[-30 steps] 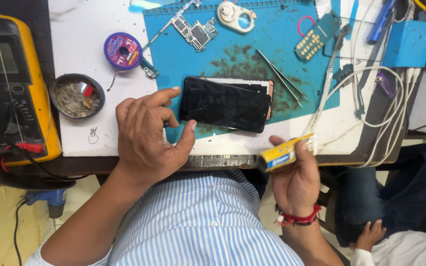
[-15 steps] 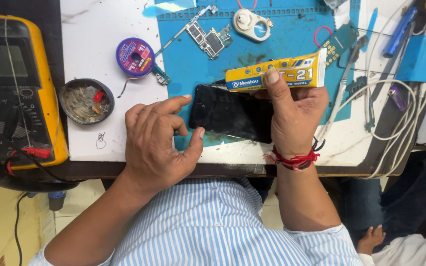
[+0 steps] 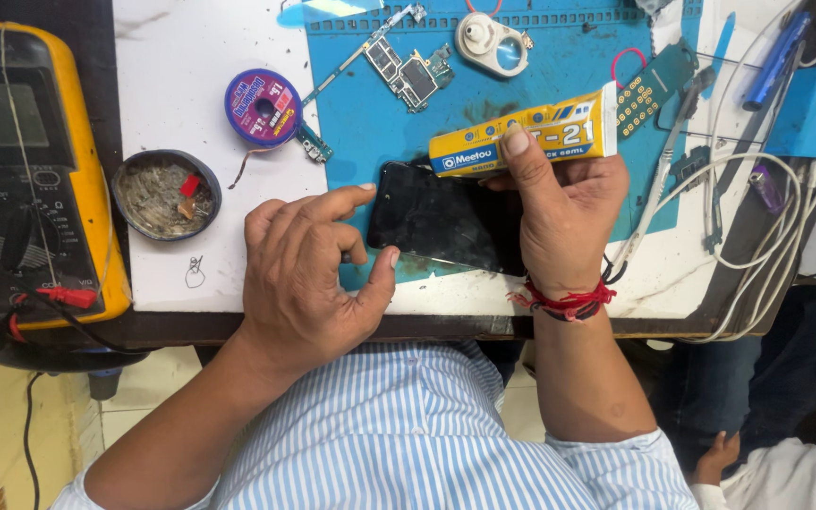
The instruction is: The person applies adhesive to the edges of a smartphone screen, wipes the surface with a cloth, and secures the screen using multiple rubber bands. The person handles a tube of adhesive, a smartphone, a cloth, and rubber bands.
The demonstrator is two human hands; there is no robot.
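The left hand point(image 3: 309, 274) lies palm down at the near edge of the worktop point(image 3: 191, 76), wrist bent inward, forearm coming up from the lower left. Its fingers are spread and loosely curled, released, holding nothing; the forefinger stretches toward the top left corner of the phone point(image 3: 446, 219) and the thumb tip touches the phone's left edge.

The phone lies flat, dark screen up, on the blue mat point(image 3: 380, 132), its right end hidden under the right hand point(image 3: 564, 212). That hand reaches straight up from the body, back of the hand to the camera, a red thread band at the wrist. Its grip is clenched on a yellow tube point(image 3: 526, 137): the forefinger presses across the top of the tube, the other fingers wrap beneath. The tube is held nearly level, slightly raised at its right end, just above the phone's far edge.

Left of the mat stand a purple spool point(image 3: 262, 106) and a round tin point(image 3: 164, 194); a yellow multimeter point(image 3: 21, 170) sits at the far left. A circuit board point(image 3: 408, 74) and a loupe point(image 3: 491, 42) lie on the mat beyond the tube. White cables point(image 3: 757, 227) trail on the right.
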